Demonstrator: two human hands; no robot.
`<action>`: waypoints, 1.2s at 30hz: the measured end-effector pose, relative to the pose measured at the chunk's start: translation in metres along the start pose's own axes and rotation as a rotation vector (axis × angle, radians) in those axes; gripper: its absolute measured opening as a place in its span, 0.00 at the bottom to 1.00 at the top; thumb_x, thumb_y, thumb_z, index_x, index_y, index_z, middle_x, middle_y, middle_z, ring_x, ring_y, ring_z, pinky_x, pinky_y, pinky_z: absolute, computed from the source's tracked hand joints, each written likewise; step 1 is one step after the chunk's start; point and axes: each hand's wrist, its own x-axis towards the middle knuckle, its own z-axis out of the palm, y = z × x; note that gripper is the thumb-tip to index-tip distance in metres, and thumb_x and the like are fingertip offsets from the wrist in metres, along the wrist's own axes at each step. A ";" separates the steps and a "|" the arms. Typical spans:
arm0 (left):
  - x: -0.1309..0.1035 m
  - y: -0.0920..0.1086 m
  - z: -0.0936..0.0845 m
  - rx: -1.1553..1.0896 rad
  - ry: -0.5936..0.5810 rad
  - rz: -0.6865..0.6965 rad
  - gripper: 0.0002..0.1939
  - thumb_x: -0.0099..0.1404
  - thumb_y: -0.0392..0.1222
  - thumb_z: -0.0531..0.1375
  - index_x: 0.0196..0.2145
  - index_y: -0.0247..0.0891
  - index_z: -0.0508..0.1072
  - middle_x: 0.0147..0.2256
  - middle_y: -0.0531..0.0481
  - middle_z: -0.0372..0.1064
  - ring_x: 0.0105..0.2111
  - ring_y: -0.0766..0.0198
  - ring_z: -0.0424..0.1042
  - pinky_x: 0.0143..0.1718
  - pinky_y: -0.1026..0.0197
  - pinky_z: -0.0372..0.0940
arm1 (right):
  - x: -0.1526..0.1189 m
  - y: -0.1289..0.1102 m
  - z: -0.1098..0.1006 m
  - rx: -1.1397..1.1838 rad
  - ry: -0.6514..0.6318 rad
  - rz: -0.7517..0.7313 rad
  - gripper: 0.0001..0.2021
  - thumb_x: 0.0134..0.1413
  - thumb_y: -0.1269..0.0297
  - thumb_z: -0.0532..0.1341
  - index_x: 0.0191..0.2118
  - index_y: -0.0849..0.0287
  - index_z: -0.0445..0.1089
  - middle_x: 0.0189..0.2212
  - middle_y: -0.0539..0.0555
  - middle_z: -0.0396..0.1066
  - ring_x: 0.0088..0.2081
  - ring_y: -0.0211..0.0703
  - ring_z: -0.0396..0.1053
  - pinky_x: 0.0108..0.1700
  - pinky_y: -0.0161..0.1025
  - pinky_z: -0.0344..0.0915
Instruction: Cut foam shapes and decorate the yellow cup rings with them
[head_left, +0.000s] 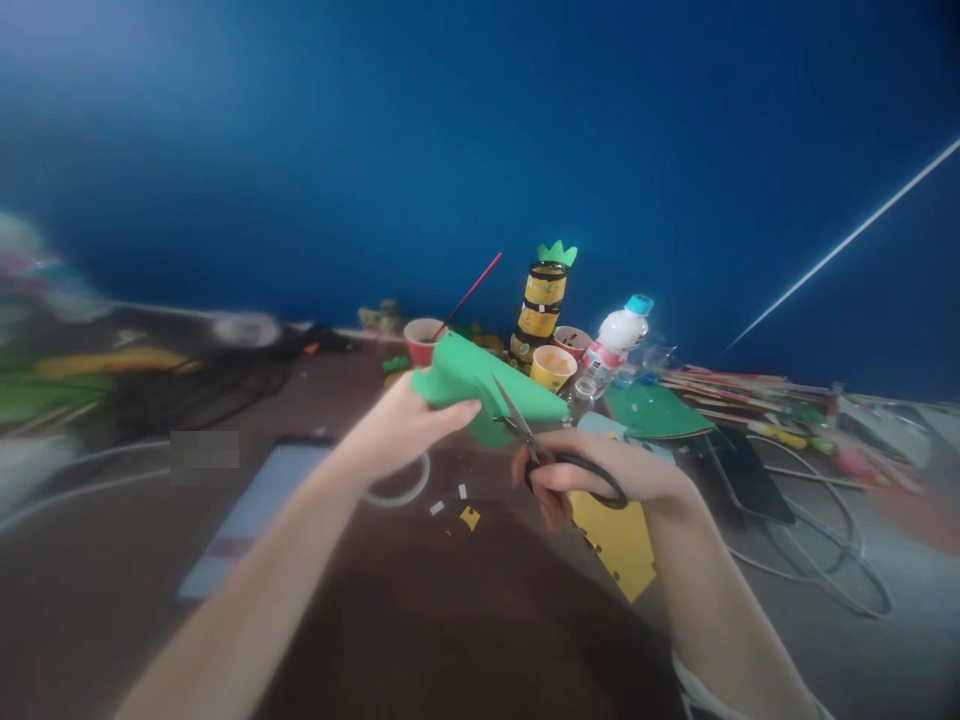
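A bent sheet of green paper [487, 375] is held up over the dark table by my left hand [409, 420], thumb on the near side. My right hand [574, 465] grips black-handled scissors [525, 432], fingers through the loops. The blades point up and left, slightly parted, in front of the green sheet; whether they touch it I cannot tell. Below my right hand lies a yellow sheet [621, 545] with small notches along its edge. A small yellow scrap [469, 518] and white paper bits [437, 508] lie on the table between my forearms.
Behind the sheet stand a tall yellow-and-black banded stack [538, 318] with a green paper crown, a yellow cup [553, 368], a red cup [421, 345] and a white bottle [616, 340]. A phone [259, 515] lies left. Right are a dark phone [746, 472], cables [840, 580] and sticks [750, 385].
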 end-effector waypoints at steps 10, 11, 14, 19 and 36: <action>0.000 0.007 0.007 0.111 0.124 -0.033 0.13 0.55 0.47 0.58 0.37 0.40 0.71 0.46 0.49 0.66 0.41 0.59 0.68 0.45 0.58 0.62 | 0.007 -0.002 0.010 0.053 0.045 -0.100 0.14 0.58 0.55 0.50 0.36 0.63 0.61 0.22 0.52 0.68 0.26 0.37 0.69 0.28 0.32 0.66; 0.000 0.007 0.007 0.095 0.119 -0.037 0.13 0.55 0.47 0.58 0.37 0.40 0.71 0.47 0.49 0.66 0.41 0.58 0.68 0.45 0.57 0.62 | 0.007 -0.002 0.010 0.059 0.054 -0.113 0.14 0.58 0.55 0.50 0.36 0.63 0.61 0.22 0.52 0.68 0.26 0.37 0.70 0.28 0.33 0.66; -0.002 0.007 0.007 0.024 0.108 -0.062 0.15 0.54 0.48 0.59 0.39 0.40 0.71 0.43 0.49 0.69 0.40 0.57 0.68 0.44 0.56 0.62 | 0.008 0.000 0.011 0.064 0.080 -0.154 0.14 0.58 0.56 0.49 0.38 0.64 0.60 0.23 0.52 0.68 0.27 0.37 0.70 0.29 0.33 0.67; -0.003 0.006 0.006 -0.043 0.093 -0.052 0.14 0.55 0.46 0.59 0.38 0.39 0.71 0.38 0.49 0.72 0.39 0.57 0.69 0.44 0.54 0.62 | 0.009 -0.002 0.014 0.019 0.122 -0.161 0.13 0.58 0.57 0.50 0.39 0.63 0.61 0.24 0.52 0.69 0.27 0.37 0.69 0.29 0.33 0.67; -0.004 0.010 0.007 -0.050 0.051 -0.042 0.10 0.56 0.45 0.57 0.35 0.38 0.73 0.34 0.50 0.73 0.36 0.59 0.70 0.42 0.55 0.63 | 0.010 -0.005 0.019 -0.012 0.200 -0.183 0.12 0.59 0.59 0.49 0.41 0.61 0.61 0.27 0.52 0.69 0.29 0.37 0.69 0.30 0.33 0.66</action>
